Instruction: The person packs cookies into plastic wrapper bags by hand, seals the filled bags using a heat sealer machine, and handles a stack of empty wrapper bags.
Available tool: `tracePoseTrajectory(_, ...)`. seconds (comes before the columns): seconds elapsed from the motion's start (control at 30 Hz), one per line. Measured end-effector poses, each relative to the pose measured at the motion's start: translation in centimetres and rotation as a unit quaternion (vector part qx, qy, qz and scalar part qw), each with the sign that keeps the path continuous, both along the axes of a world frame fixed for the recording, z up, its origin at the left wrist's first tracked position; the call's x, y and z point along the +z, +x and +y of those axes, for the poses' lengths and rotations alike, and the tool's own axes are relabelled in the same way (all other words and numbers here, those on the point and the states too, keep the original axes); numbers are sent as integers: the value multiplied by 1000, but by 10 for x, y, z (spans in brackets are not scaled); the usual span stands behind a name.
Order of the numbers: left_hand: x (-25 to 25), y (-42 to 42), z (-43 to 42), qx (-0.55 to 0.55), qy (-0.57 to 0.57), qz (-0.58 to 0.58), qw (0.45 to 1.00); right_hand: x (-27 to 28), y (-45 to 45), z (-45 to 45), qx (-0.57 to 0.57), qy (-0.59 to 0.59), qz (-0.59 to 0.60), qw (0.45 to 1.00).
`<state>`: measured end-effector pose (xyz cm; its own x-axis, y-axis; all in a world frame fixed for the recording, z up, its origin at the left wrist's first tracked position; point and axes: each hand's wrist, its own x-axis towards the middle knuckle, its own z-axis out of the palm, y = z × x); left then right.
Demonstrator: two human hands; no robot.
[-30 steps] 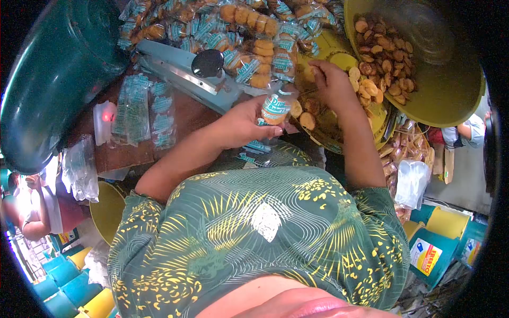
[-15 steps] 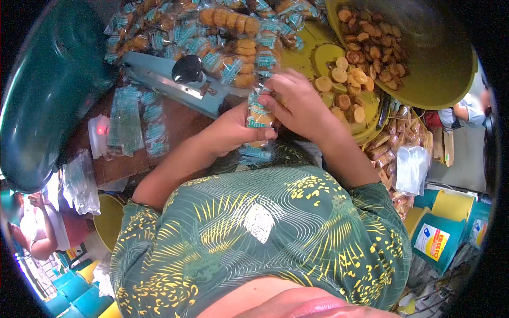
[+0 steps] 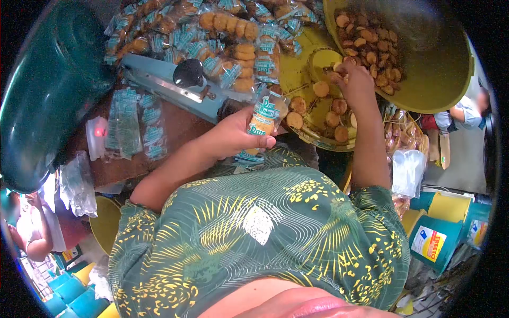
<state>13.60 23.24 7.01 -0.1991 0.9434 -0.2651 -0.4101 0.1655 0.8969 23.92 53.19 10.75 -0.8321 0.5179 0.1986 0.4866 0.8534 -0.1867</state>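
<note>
My left hand point(image 3: 238, 131) is wrapped round a clear printed bag point(image 3: 264, 115) with cookies inside, its upper end standing open. Over the yellow lid point(image 3: 300, 68) my right hand point(image 3: 356, 84) has its fingers bent together at some cookies; what exactly they pinch is too small to make out. Loose round cookies point(image 3: 321, 88) lie on the lid below and left of that hand. Filled cookie packs point(image 3: 229, 25) are heaped behind the blue sealer point(image 3: 175, 85), which has a black round knob.
A tilted yellow tub point(image 3: 424, 69) with many cookies is at the upper right. A large dark green container point(image 3: 53, 90) stands at the left. Flat empty bags point(image 3: 125, 124) lie on the brown table point(image 3: 119, 165). Two other people point(image 3: 40, 225) point(image 3: 466, 114) are at the far sides.
My right hand has moved from the bag's mouth up and right to the cookies on the yellow lid. The bag remains in my left hand. Fewer cookies are piled on the lid.
</note>
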Motion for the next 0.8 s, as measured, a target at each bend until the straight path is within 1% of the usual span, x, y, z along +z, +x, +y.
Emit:
tracePoseTrajectory(0.03,0,-1,1,-4,-3,18,1000,0,1,-1,34,-53,43,997)
tracePoseTrajectory(0.07,0,-1,3,-8,-6,37,999,-2,1,-6,89,-178,129,971)
tracePoseTrajectory(0.1,1,-2,5,-14,-9,55,998,4,-3,-26,142,-299,212,920)
tracePoseTrajectory(0.17,3,-3,9,-26,5,66,997,10,-9,-65,218,-331,234,888)
tracePoseTrajectory(0.23,5,-3,10,-38,24,78,996,6,-11,-87,306,-403,124,854)
tracePoseTrajectory(0.27,4,-1,9,-41,36,85,995,5,-12,-91,348,-435,67,827)
tracePoseTrajectory(0.3,4,-1,8,-42,48,92,994,7,-12,-90,360,-368,74,854)
tracePoseTrajectory(0.37,0,-4,5,-41,32,86,995,14,-17,-84,380,-229,84,892)
tracePoseTrajectory(0.43,2,-4,2,-25,21,71,997,8,-22,-51,265,-120,120,949)
tracePoseTrajectory(0.47,8,-3,1,-12,18,61,998,1,-28,-26,187,-43,105,976)
tracePoseTrajectory(0.5,11,-2,-1,2,16,49,999,-9,-30,-1,107,34,90,990)
tracePoseTrajectory(0.53,12,-2,-2,2,20,56,998,-19,-29,20,38,127,44,990)
tracePoseTrajectory(0.57,13,-2,-2,3,25,63,998,-26,-26,36,-32,219,-2,975)
tracePoseTrajectory(0.67,12,-3,-3,0,39,78,996,-28,-19,53,-45,234,-60,969)
tracePoseTrajectory(0.77,12,-3,-3,-2,36,82,996,4,-26,36,-62,47,-121,990)
tracePoseTrajectory(0.8,12,-4,-1,-5,32,82,996,4,-26,28,3,-38,-39,999)
